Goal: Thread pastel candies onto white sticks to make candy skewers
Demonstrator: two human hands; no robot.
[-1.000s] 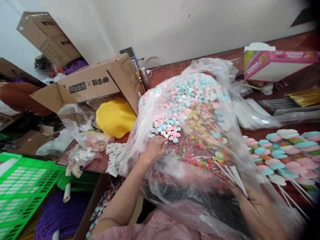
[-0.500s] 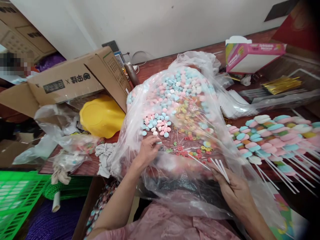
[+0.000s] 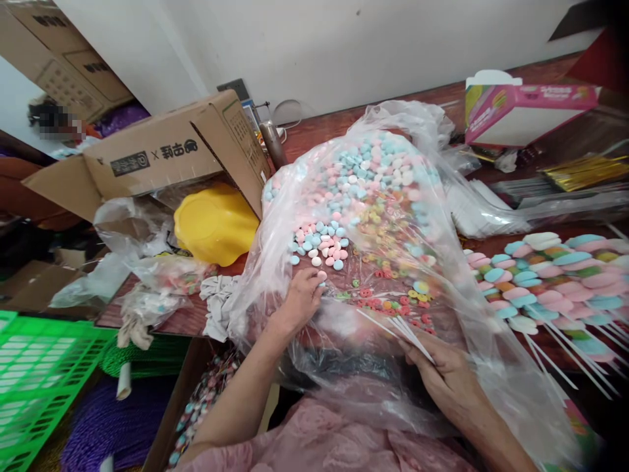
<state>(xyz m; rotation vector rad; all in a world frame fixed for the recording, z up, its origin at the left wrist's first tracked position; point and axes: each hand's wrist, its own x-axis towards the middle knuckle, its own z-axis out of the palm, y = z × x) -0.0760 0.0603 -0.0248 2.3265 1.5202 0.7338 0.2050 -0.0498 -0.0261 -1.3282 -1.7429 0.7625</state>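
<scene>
Leftmost: green crate [image 3: 34, 373], one, at the floor edge.
Box [image 3: 162, 154]: one, cardboard, tipped on its side, on the table's [image 3: 344, 124] left end.
Bowl [image 3: 216, 223]: one, yellow, just under the box flap.
Bag [image 3: 373, 216]: one, clear plastic, spread open in front of the person; both hands are inside its mouth.
Candies [image 3: 354, 177]: pink, blue and white, too many to count, heaped at the bag's far end and thinning toward the hands; small coloured rings lie between the hands.
Left hand [image 3: 299, 301]: fingertips pinched on one pale candy at the near edge of the heap.
Sticks [image 3: 403, 328]: white, thin, a small bunch, count unclear; tips point toward the left hand.
Right hand [image 3: 447, 373]: closed around the sticks' lower ends.
Skewers [image 3: 555, 282]: finished candy-loaded ones, many, laid side by side right of the bag.
Pink carton [image 3: 525, 111]: one, far right.
</scene>
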